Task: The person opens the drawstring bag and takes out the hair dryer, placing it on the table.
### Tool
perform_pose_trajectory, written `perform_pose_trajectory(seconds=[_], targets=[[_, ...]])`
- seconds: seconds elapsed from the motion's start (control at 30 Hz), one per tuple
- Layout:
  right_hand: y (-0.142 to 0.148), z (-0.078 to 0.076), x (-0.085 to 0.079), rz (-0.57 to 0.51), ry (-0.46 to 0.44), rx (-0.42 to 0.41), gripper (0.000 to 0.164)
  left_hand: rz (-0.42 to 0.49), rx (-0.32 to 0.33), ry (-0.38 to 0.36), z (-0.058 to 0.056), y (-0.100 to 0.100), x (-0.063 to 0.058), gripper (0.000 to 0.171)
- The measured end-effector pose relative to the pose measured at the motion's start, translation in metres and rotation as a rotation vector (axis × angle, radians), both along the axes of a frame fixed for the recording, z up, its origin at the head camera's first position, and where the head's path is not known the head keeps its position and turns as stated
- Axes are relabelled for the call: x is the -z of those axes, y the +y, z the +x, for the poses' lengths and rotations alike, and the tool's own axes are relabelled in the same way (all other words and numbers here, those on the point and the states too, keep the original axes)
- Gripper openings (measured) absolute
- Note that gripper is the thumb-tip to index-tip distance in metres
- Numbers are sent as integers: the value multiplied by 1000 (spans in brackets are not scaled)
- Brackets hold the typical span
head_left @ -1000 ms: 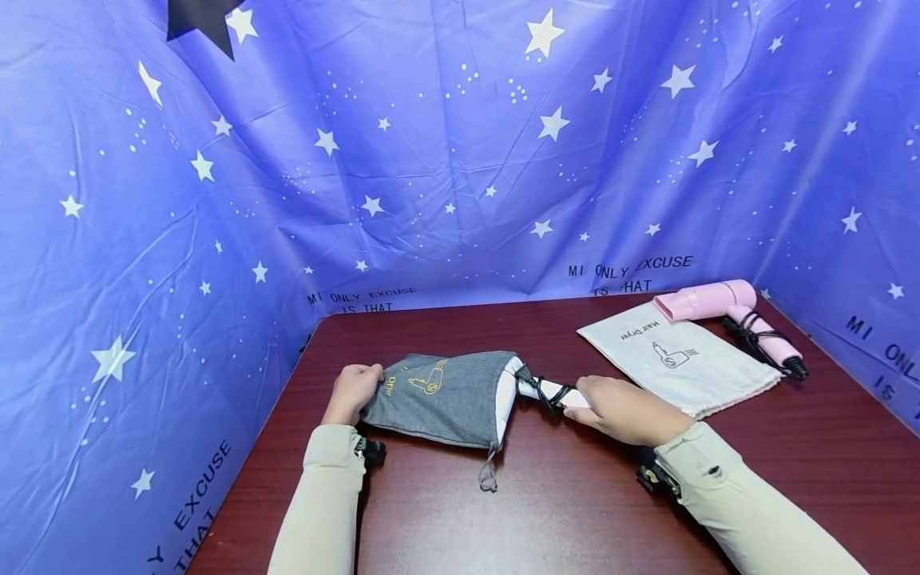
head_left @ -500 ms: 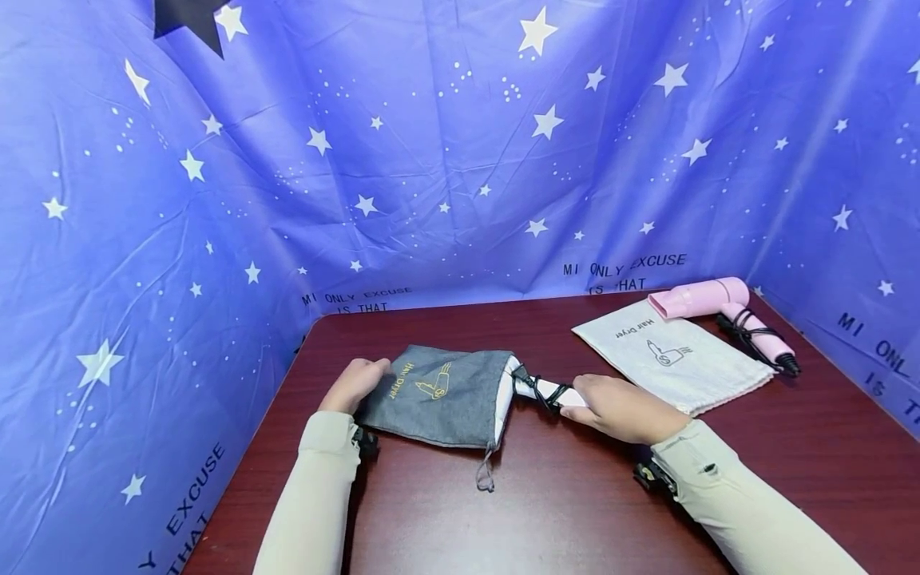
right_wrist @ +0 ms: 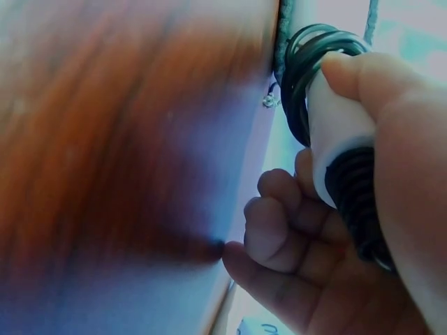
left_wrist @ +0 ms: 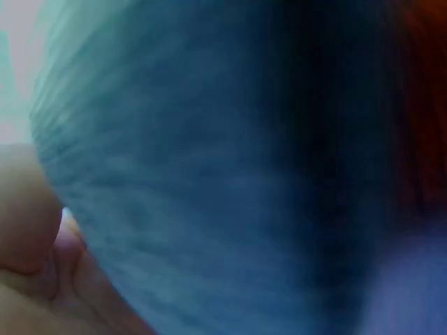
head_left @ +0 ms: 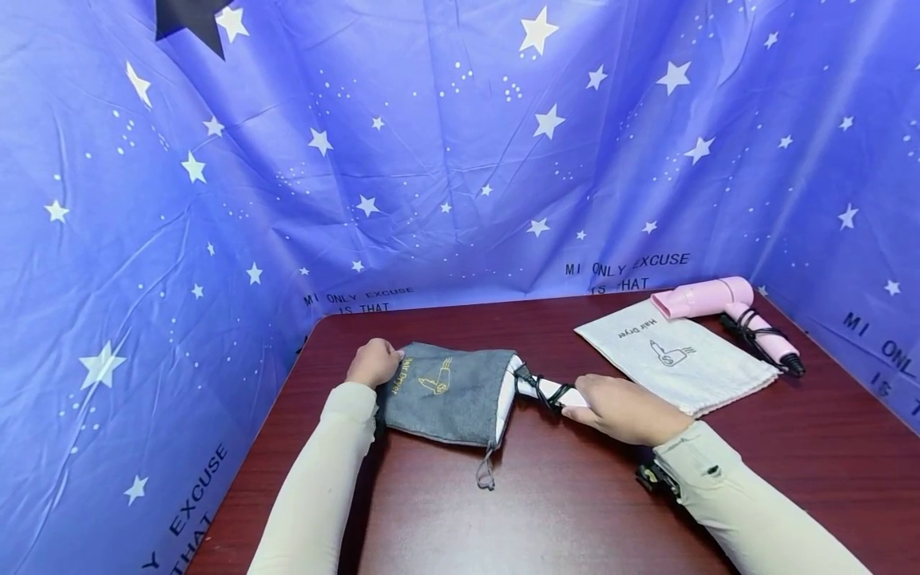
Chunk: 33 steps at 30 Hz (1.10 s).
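Observation:
A grey drawstring bag [head_left: 449, 403] with yellow hair-dryer lettering lies mid-table, its mouth facing right. My left hand [head_left: 374, 363] pinches the bag's closed end at its far left corner; in the left wrist view, the bag's cloth [left_wrist: 188, 174] fills most of the picture beside the thumb. Out of the mouth comes a white hair dryer [head_left: 506, 387], its barrel mostly hidden inside the cloth. My right hand [head_left: 628, 409] grips the dryer's handle [right_wrist: 339, 125], with the thumb along it and a black cord [right_wrist: 300, 84] wound round it.
At the back right, a white cloth bag [head_left: 672, 359] with a printed hair dryer lies flat. A pink hair dryer [head_left: 704, 298] with its cord wrapped round the handle overlaps that bag's far edge. A starry blue curtain [head_left: 460, 176] stands behind the dark red table [head_left: 546, 511].
My left hand has shifted forward and right along the bag's closed end, and that end has drawn in towards the right. The right hand stays on the dryer's handle.

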State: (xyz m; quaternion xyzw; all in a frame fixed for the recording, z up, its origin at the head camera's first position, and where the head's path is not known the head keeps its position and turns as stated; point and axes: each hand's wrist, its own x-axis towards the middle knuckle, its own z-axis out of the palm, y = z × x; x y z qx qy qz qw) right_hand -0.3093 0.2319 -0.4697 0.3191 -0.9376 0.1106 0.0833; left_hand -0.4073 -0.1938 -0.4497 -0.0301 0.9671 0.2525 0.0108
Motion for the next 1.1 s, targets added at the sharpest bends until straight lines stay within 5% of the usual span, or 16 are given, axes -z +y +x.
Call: perform_pose_trajectory(seconds=[0.33,0.6,1.1], targets=[[-7,5,-4,10,1,12,32,-62,-36,-23,7,7,2,25],[-8,4,-1,8,9,21,32,-108,20,-76,8,8,2,20],[-7,5,-2,7,0,17,33,-180,66,-174,-1,11,0,30]])
